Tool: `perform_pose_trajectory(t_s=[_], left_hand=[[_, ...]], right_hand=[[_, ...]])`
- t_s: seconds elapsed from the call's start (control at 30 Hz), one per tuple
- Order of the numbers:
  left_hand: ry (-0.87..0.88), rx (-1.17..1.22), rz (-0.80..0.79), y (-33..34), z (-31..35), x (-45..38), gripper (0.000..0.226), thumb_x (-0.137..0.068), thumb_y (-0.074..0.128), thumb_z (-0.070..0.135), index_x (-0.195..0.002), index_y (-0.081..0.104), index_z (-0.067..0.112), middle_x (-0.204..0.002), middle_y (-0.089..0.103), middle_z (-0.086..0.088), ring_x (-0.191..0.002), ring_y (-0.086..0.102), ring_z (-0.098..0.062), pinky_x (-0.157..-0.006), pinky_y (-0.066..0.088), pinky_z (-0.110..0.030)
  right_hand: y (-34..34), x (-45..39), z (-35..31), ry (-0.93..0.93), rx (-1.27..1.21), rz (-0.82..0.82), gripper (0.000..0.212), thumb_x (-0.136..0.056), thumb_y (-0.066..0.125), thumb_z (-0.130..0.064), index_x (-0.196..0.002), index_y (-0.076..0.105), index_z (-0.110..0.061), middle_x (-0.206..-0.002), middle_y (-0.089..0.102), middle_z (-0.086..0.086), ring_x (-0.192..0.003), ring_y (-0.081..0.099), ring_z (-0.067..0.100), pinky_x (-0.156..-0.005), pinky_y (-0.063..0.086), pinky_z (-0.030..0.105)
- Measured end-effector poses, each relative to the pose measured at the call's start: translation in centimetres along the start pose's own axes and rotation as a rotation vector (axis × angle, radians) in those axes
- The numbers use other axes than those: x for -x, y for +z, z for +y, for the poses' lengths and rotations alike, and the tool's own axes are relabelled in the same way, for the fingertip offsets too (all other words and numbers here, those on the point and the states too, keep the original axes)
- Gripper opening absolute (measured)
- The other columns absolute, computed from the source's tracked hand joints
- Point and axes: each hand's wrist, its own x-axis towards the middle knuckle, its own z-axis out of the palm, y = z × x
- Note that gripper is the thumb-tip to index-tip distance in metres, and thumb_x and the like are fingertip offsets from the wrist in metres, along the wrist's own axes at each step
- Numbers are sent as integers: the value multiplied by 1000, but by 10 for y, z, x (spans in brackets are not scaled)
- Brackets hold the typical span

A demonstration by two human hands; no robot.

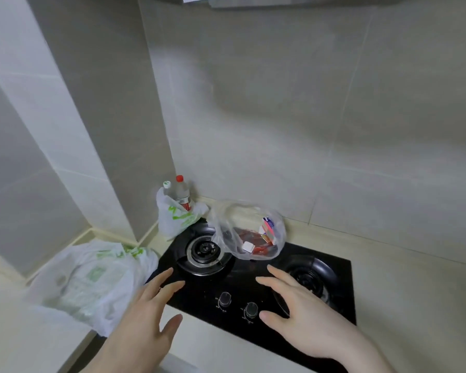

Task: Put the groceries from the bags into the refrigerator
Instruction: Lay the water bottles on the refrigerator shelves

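Note:
A clear plastic bag (pixel 249 232) with red food and small cartons sits at the back of the black hob (pixel 253 292), between the two burners. In the corner stands a white bag with green print (pixel 176 216) holding two bottles, one red-capped (pixel 181 191). A larger white and green bag (pixel 92 281) lies on the counter at the left. My left hand (pixel 148 316) and my right hand (pixel 299 310) hover over the front of the hob, fingers spread, holding nothing, short of the clear bag.
The hob has a left burner (pixel 203 250), a right burner (pixel 311 278) and two knobs (pixel 238 304) near its front edge. Grey tiled walls close the corner behind. A pale counter (pixel 409 292) extends to the right. A range hood edge (pixel 253 0) hangs above.

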Motion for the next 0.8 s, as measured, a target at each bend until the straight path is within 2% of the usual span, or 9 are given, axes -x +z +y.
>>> perform_pose_trajectory(t_s=[0.1,0.43,0.57,0.8], left_hand=[[-66,-13,29,0,-6,-12,58,-93,68,32,-144,45,43,-155,17,29,-146,27,-5,-110,27,-17],[-164,-5,-4,-10,-55,-60,54,-97,59,37,-146,39,45,-153,12,33,-147,21,-4,-115,30,-23],[-152,11,-57,-17,-89,-96,54,-98,57,36,-148,38,42,-164,11,22,-149,18,-7,-115,26,-20],[-85,-25,-195,-45,-164,-186,59,-96,57,33,-151,38,34,-167,14,11,-151,22,-16,-121,25,-30]], right_hand=[[-7,-39,3,-36,12,-30,65,-97,58,-57,-155,28,-52,-165,1,-35,-154,17,-2,-124,24,29],[-8,-132,-22,-98,37,-117,65,-98,58,-55,-155,26,-53,-165,2,-34,-154,18,0,-122,26,28],[4,-173,-35,-92,32,-103,66,-98,58,-54,-156,27,-51,-160,6,-35,-154,19,-1,-123,23,27],[38,-256,-70,-26,35,-58,66,-96,57,-54,-156,29,-48,-165,5,-32,-155,15,1,-125,24,34]])
